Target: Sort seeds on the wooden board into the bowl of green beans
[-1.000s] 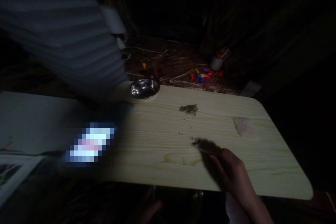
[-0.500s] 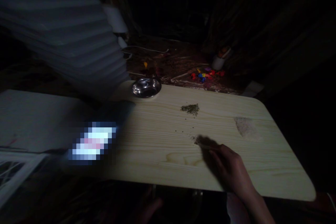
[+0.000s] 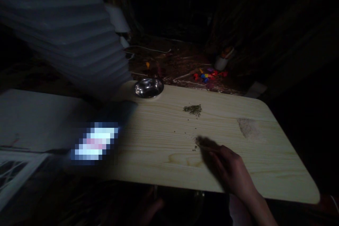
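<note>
While fingertips touch scattered flakes (image 3: 196, 143), right hand (image 3: 230, 170) points up-left across table (image 3: 265, 169).

steel bowl (image 3: 148, 88) at table's far edge | coloured bits (image 3: 208, 75) on floor | white cup (image 3: 221, 63) beside them

A thin scatter of dark green flakes (image 3: 195, 143) lies at the right hand's (image 3: 230, 171) fingertips, a denser small heap (image 3: 193, 109) at twelve o'clock from it.

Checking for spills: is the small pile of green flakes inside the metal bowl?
No, the green flakes lie on the bare wooden table, apart from the metal bowl.
</note>
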Motion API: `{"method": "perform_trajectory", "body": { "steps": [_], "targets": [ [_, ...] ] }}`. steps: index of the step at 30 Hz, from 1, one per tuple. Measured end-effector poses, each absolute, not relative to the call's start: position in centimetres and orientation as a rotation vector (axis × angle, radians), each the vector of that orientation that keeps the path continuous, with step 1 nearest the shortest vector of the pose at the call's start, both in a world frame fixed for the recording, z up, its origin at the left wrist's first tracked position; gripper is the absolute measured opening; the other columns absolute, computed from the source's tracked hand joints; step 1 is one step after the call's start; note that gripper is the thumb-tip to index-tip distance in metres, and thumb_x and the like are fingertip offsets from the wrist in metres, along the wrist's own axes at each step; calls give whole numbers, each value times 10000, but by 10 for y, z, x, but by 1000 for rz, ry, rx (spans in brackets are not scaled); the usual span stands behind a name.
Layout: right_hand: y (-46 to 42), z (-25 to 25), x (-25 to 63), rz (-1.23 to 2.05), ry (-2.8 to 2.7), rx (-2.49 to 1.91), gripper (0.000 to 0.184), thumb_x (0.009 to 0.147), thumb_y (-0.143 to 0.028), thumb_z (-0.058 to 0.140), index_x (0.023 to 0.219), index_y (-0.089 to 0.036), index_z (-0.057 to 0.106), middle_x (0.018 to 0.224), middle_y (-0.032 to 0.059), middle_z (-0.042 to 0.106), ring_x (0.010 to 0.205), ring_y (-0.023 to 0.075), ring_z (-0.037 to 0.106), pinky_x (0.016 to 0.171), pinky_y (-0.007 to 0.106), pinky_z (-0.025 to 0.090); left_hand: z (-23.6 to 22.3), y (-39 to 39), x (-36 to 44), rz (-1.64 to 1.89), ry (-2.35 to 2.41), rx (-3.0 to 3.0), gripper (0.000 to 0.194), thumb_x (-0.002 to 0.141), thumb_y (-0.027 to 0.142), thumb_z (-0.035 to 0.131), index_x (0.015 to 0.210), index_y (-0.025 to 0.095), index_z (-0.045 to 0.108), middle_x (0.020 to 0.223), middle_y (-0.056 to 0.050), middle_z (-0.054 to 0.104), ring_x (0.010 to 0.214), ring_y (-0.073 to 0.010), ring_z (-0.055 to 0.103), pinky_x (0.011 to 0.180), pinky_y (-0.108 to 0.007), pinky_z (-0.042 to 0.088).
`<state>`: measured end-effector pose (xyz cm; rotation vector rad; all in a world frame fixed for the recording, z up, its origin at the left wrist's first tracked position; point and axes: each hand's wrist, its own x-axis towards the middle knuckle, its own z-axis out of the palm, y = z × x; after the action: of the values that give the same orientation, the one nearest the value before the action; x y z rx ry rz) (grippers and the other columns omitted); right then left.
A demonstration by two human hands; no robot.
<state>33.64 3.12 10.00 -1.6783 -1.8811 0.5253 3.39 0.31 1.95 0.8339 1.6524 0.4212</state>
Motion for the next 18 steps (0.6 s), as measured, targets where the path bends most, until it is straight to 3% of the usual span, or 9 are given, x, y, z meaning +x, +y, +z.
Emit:
{"method": "perform_trajectory", "body": {
  "steps": [7,12,18],
  "targets": [
    [29,101,328,587,-1882,-1656,193,945,-241,505,1040,-238,672,978,50,714,879,211,683,781,385,568,19,2,27,409,1758,878,255,584,259,748,817,211,656,1103,-98,734,1346,-387,426,1120,-576,291],
    [28,103,330,566,-1873,-1661,187,943,-241,505,1031,-241,670,957,48,717,867,215,689,754,389,577,20,0,26,380,1765,867,199,612,280,728,796,237,663,1092,-85,740,1322,-364,468,1119,-532,317],
    [21,98,325,621,-1891,-1663,218,948,-244,507,1091,-257,672,1039,41,722,935,213,687,824,395,572,22,0,25,357,1791,879,200,553,252,780,706,253,652,1076,-58,746,1393,-395,341,1125,-587,268]
  ]
}}
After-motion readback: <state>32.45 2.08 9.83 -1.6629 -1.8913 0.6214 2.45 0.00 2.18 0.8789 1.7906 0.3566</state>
